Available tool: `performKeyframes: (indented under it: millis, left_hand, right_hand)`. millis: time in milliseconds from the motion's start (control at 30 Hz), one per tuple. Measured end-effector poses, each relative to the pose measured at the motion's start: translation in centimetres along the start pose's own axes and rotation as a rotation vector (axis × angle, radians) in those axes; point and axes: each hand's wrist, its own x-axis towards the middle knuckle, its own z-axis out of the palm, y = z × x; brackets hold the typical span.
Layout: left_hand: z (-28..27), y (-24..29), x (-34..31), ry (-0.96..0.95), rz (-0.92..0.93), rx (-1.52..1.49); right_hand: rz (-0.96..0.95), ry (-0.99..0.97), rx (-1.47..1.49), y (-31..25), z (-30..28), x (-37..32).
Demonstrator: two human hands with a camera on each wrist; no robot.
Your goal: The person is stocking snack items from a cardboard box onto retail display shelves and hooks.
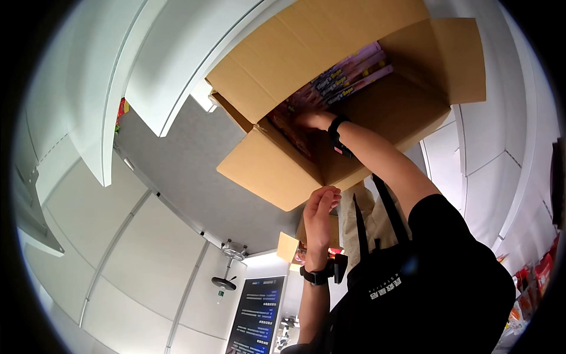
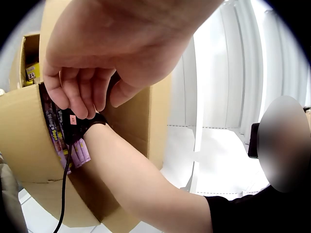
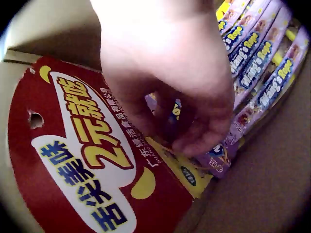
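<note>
My right hand (image 3: 170,82) is down inside a cardboard box (image 1: 377,118), its fingers bent over purple candy packets (image 3: 252,63) printed with "Rope". Through the gap between thumb and fingers, part of a packet shows; I cannot tell whether the fingers hold one. Beside that hand stands a red display card (image 3: 97,150) with large yellow and white lettering, and a yellow packet (image 3: 189,172) lies by its edge. My left hand (image 1: 320,212) hangs in front of the box's near corner, fingers loosely curled and holding nothing.
The box's flaps (image 1: 271,168) stand spread outward. A beige tote bag (image 1: 371,218) with black straps is close to my body. Another small box (image 1: 289,248) with packets stands below. White panels (image 1: 130,248) are on the left; red snack bags (image 1: 542,271) are at lower right.
</note>
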Motion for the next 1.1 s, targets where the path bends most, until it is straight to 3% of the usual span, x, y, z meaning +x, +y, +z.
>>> performKeyframes:
  millis: [167,267,500,600,767,933,1100]
  left_hand:
    - [0.5,0.4,-0.1,-0.007,0.022,-0.02]
    - [0.9,0.5,-0.3,-0.013,0.035,-0.023]
    - [1.7,-0.3,-0.6,-0.03,0.039,-0.004]
    - [1.8,-0.7,-0.6,-0.047,0.041,0.01]
    - [1.8,-0.5,-1.2,-0.058,0.061,0.052]
    - [1.5,1.0,-3.3,-0.054,0.123,0.104]
    - [2.1,3.9,-5.9,-0.055,0.249,0.173]
  right_hand:
    - [0.093,-0.23,0.462,-0.5,-1.0,-2.7]
    - [0.183,-0.246,0.468,-0.9,-0.3,-3.9]
    - [0.196,-0.315,0.473,-2.8,-0.9,-7.6]
    - [0.005,-0.269,0.529,-3.3,-0.9,-9.6]
    - [-0.064,-0.183,0.601,-5.8,-1.7,-12.1]
    - [-0.006,-0.263,0.84,-9.2,-4.3,-18.8]
    - [0.036,-0.334,0.709,-13.5,-6.4,-26.7]
